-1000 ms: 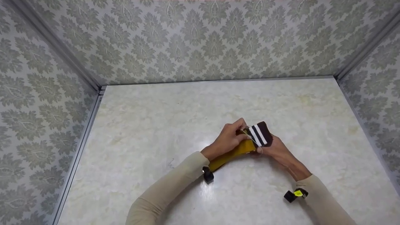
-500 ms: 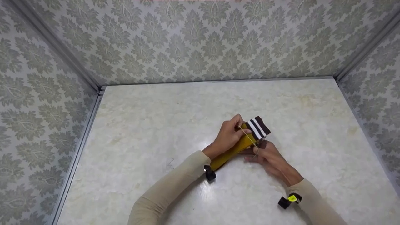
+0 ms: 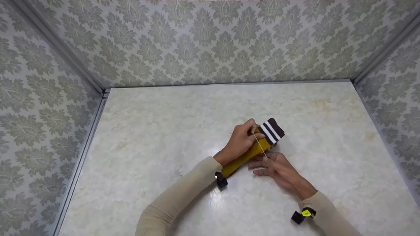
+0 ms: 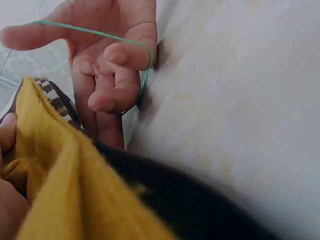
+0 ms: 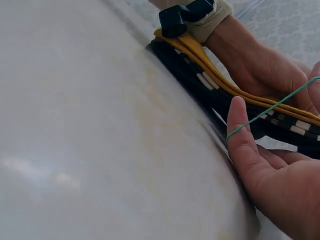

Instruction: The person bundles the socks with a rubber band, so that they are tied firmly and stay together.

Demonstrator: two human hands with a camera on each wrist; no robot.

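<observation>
A layered bundle of socks (image 3: 246,156), mustard yellow over dark, has a brown cuff with white stripes. My left hand (image 3: 241,141) grips it near the cuff, thumb on top. Checkered dark fabric shows along its side in the right wrist view. Just below the cuff, my right hand (image 3: 279,168) is palm up with fingers spread and slightly bent, apart from the socks in the left wrist view. A thin green rubber band (image 4: 90,31) is stretched round its fingers and thumb. In the head view this band spans toward my left fingertips; how it is caught there is unclear.
The pale marbled tabletop (image 3: 157,131) lies under both hands. Patterned panels (image 3: 206,42) wall its back and sides, with grey metal edging. Small black cameras (image 3: 221,182) are strapped to both wrists.
My right hand has left the cuff, drawn down and toward me, and its fingers have spread with the band across them. The sock bundle has straightened, its cuff tilting up, still in my left hand.
</observation>
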